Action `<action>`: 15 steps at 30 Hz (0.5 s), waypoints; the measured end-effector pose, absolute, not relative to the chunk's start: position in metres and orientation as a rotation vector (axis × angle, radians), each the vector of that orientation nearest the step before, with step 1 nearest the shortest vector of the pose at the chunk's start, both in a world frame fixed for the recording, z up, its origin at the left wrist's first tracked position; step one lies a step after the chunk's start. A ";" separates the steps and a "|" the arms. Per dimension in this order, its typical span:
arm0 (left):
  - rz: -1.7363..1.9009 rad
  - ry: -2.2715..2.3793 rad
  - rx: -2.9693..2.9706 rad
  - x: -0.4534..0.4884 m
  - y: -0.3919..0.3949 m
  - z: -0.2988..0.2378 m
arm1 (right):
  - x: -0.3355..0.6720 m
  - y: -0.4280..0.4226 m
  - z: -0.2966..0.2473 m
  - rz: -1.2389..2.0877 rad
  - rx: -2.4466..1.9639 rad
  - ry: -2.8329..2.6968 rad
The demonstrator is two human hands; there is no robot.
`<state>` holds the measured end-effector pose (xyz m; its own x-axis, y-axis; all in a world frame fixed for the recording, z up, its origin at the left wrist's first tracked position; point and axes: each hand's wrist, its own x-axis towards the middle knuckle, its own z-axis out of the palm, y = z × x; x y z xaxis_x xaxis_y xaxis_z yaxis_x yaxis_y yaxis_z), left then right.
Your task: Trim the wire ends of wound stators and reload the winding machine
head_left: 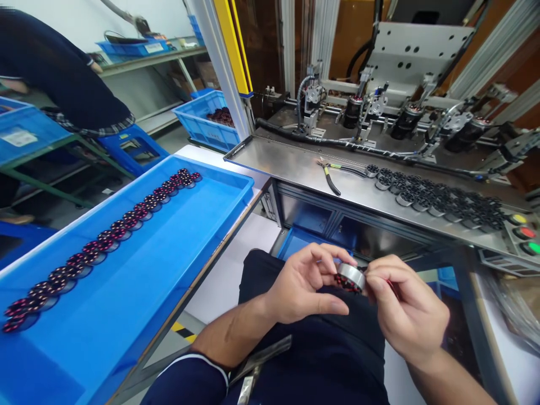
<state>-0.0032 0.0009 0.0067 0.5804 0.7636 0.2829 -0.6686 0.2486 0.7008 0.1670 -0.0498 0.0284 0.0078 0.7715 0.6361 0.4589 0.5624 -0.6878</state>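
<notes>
Above my lap, my left hand (310, 284) grips a small round motor stator (351, 275) between its fingers. The part has a silver metal ring and dark teeth with red windings on its lower side. My right hand (407, 306) is closed in a pinch at the part's right edge, and a thin red wire (393, 288) shows among its fingers. The exact hold of those fingertips is partly hidden. To the left, the blue tray (169, 275) holds a long row of similar round parts (122, 225) with red and black windings.
Wire cutters (331, 179) lie on the metal ledge (278, 160) beside many dark ring parts (439, 197). Machine fixtures (405, 121) stand behind it, with coloured push buttons (525, 232) at right. Another person (63, 67) bends over at upper left, near a blue stool (130, 149).
</notes>
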 end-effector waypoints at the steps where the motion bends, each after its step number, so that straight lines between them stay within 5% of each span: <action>1: 1.000 0.121 0.872 -0.003 0.001 0.007 | 0.168 -0.050 0.029 0.331 -1.030 -1.644; 9: 0.570 0.187 0.743 0.004 0.003 0.000 | 0.180 -0.048 0.038 0.100 -0.937 -1.897; 15: 0.676 0.293 0.763 0.003 0.000 0.006 | 0.185 -0.047 0.037 0.239 -0.816 -1.865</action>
